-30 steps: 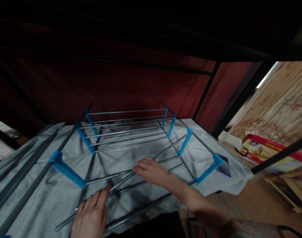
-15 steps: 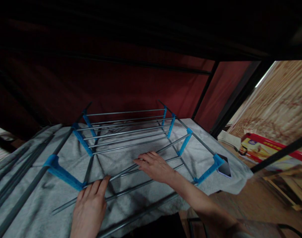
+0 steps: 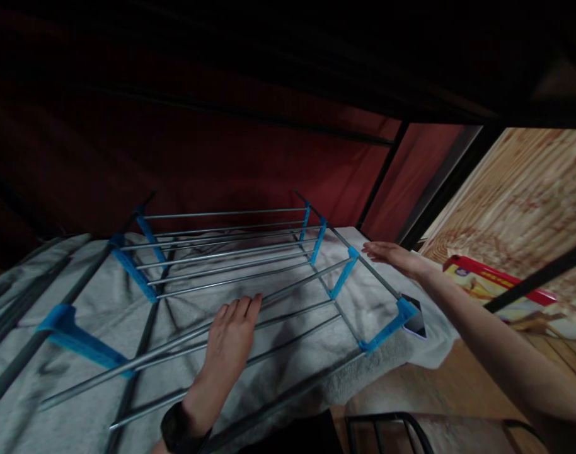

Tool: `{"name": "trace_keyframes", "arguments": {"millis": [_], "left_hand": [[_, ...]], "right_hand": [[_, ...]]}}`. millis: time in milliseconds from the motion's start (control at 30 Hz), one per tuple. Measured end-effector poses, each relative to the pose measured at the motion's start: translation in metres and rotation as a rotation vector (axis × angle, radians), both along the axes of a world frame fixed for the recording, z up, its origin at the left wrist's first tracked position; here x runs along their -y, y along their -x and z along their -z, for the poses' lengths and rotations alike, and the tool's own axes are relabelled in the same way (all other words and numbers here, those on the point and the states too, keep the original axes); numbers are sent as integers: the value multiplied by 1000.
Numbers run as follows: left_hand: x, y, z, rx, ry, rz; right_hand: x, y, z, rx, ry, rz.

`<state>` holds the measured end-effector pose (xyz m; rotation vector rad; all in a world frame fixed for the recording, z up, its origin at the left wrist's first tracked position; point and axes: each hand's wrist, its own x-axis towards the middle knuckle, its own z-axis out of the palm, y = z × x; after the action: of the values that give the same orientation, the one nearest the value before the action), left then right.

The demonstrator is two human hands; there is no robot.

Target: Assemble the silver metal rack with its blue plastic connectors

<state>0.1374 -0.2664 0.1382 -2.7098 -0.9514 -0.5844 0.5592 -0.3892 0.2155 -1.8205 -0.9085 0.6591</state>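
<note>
A rack of grey metal tubes with blue plastic brackets lies on a grey cloth. My left hand (image 3: 234, 334), wearing a black watch (image 3: 181, 429), is wrapped over a long metal tube (image 3: 174, 342) that slants across the front of the rack. Its far end meets a blue bracket (image 3: 343, 277) on the right side; its near end sticks out past the left blue bracket (image 3: 87, 340). My right hand (image 3: 392, 255) is outside the right side tube (image 3: 377, 275), fingers stretched toward the top of that right bracket. Whether the fingertips touch the rack is unclear.
The grey cloth (image 3: 406, 353) covers the surface under the rack. A phone (image 3: 414, 317) rests near the right front bracket. Several loose tubes (image 3: 28, 296) lie at the left. Dark red panels stand behind; a red and yellow box (image 3: 491, 284) is at the right beyond a black frame bar.
My right hand has left the slanting tube and moved right, to beside the right bracket. My left hand has shifted right along the tube, away from the left bracket. The view has shifted slightly.
</note>
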Motion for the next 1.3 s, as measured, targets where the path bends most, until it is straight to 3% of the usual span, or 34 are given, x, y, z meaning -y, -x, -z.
{"name": "trace_keyframes", "arguments": {"millis": [133,400,1100,1200,1300], "left_hand": [[-2,-27,-4,-28,-4,61],[-16,-59,-15,-56,3,130],[-35,-67,-33,-141,53,156],[-32,-66,-31,-118,36,173],[-27,-64,-29,-101,-2,202]], "right_hand": [[-16,10,30,-194,-11,-78],[-34,13,49,-81,-68,-58],[-37,12,61,-107,-111,-45],[-31,12,58,-27,-63,-79],[-28,15,47,266,43,-29]]}}
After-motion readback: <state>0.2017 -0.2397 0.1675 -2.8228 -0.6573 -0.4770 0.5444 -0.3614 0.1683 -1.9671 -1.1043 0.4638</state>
